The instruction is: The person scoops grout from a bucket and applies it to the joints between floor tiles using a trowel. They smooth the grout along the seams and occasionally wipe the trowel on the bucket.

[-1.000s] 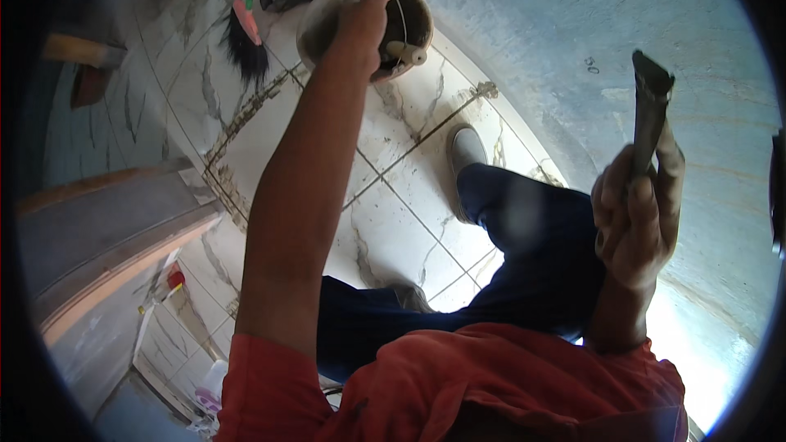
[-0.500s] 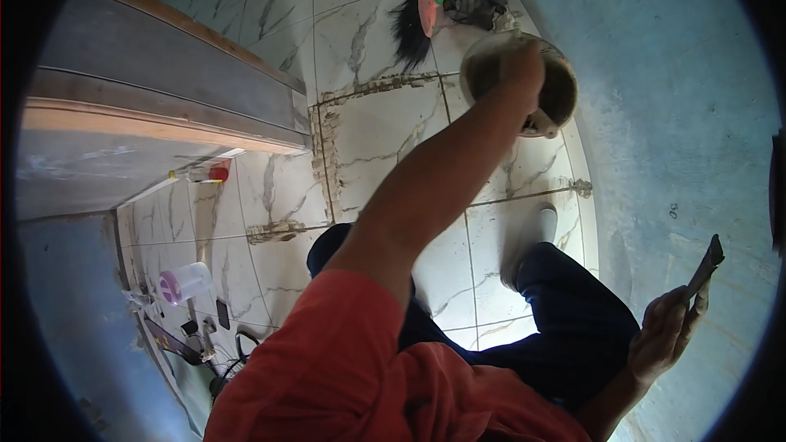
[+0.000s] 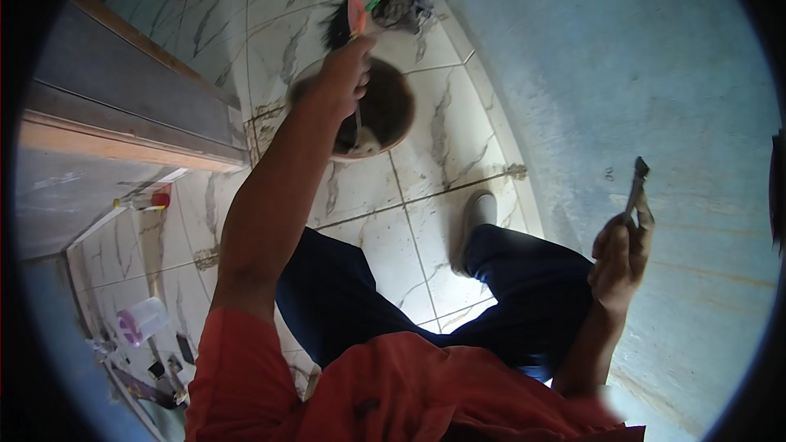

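Observation:
My left hand is closed at the far side of a round bucket, gripping its thin wire handle. The bucket has a dark inside, with a pale lump near its near rim. Motion blurs the bucket's left side, and my forearm covers part of it. Off to the right, beside the blue wall, my right hand is closed around a flat, narrow scraper that points upward with a dark tip.
A broom with a green stick and a crumpled dark bag lie beyond the bucket. The blue wall bounds the right side. A grey wooden door frame juts in from the left. A clear jug lies lower left.
My left hand has moved left with the bucket, away from the wall. The right hand has risen slightly with the scraper. The whole view has shifted as my head turned.

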`<state>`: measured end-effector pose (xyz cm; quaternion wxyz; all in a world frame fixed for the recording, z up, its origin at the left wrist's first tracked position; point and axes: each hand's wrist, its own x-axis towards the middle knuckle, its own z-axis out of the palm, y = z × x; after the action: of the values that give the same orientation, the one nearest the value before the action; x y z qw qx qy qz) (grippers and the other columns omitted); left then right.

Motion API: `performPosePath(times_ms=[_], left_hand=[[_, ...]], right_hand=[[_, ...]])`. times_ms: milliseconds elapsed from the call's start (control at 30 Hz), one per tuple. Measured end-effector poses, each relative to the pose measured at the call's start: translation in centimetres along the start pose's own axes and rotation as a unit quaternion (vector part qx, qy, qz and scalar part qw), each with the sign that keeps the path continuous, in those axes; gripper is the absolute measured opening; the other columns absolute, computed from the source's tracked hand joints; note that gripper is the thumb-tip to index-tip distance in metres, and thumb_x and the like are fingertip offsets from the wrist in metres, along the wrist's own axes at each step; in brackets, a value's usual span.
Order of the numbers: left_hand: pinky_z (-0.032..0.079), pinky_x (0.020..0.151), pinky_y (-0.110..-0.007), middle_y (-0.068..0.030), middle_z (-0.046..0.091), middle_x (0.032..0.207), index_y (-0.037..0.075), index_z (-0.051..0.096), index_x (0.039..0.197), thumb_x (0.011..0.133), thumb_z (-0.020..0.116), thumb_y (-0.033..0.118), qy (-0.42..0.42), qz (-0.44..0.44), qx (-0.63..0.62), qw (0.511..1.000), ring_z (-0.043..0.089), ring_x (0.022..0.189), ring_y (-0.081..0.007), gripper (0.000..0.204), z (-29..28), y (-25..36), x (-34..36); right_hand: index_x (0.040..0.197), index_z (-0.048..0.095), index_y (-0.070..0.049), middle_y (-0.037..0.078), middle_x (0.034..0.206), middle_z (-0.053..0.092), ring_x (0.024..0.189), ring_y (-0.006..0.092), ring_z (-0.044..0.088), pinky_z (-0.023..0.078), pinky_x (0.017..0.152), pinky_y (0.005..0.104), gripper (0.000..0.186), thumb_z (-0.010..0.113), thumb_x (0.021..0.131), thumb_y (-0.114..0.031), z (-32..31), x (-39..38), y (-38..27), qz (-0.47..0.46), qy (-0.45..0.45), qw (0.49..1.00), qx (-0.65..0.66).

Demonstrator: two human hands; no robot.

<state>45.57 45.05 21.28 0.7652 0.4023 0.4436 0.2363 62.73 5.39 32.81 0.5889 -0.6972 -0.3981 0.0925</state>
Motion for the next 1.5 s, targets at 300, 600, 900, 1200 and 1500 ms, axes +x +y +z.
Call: performPosePath(times_ms=[300, 600, 900, 1200, 1500], left_hand=[[0.031, 0.059, -0.031, 0.0080, 0.039, 0.062, 0.024, 0.048, 0.075, 0.087, 0.068, 0.039, 0.031, -0.013, 0.003, 0.999, 0.035, 0.055, -0.0090, 0.028, -11.9, -1.6, -1.8], [0.041, 0.062, -0.028, 0.0020, 0.049, 0.074, 0.011, 0.057, 0.089, 0.095, 0.059, 0.027, 0.140, 0.026, 0.063, 0.988, 0.048, 0.064, -0.0117, 0.017, -17.6, -1.4, -5.4], [0.051, 0.084, -0.034, -0.0117, 0.064, 0.103, 0.003, 0.059, 0.122, 0.098, 0.052, 0.020, 0.311, 0.049, 0.231, 0.921, 0.061, 0.091, -0.0185, 0.030, -24.7, -5.1, -9.1], [0.048, 0.092, -0.036, -0.0157, 0.061, 0.128, 0.002, 0.058, 0.129, 0.098, 0.059, 0.022, 0.358, 0.067, 0.239, 0.900, 0.059, 0.109, -0.0202, 0.037, -25.1, -12.8, -15.6], [0.047, 0.092, -0.037, -0.0139, 0.060, 0.128, 0.003, 0.057, 0.130, 0.098, 0.057, 0.027, 0.368, 0.012, 0.158, 0.916, 0.059, 0.107, -0.0219, 0.040, -24.6, -15.0, -21.6]], right_hand=[[0.141, 0.049, 0.002, 0.003, 0.072, 0.053, 0.062, 0.0095, 0.050, 0.044, 0.061, 0.0249, 0.043, 0.049, 0.099, -0.004, 3.7, 8.6, -6.0, -0.002, -0.241, 0.958, -0.155], [0.137, 0.056, -0.014, 0.021, 0.104, 0.070, 0.099, 0.0365, 0.068, 0.053, 0.080, 0.0506, 0.043, 0.056, 0.094, -0.011, 28.6, 17.0, 2.8, -0.229, -0.612, 0.653, -0.382], [0.116, 0.067, -0.004, 0.021, 0.113, 0.070, 0.107, 0.0351, 0.068, 0.054, 0.088, 0.0446, 0.030, 0.053, 0.090, -0.005, 57.2, 11.7, 13.3, -0.417, -0.705, 0.357, -0.448], [0.105, 0.073, -0.001, 0.022, 0.103, 0.072, 0.093, 0.0333, 0.071, 0.056, 0.078, 0.0432, 0.025, 0.058, 0.084, -0.003, 67.0, 7.5, 19.8, -0.217, -0.741, 0.403, -0.492], [0.110, 0.074, -0.005, 0.018, 0.121, 0.069, 0.113, 0.0348, 0.066, 0.051, 0.097, 0.0443, 0.031, 0.061, 0.082, -0.004, 67.8, 5.2, 21.8, -0.366, -0.692, 0.403, -0.474]])
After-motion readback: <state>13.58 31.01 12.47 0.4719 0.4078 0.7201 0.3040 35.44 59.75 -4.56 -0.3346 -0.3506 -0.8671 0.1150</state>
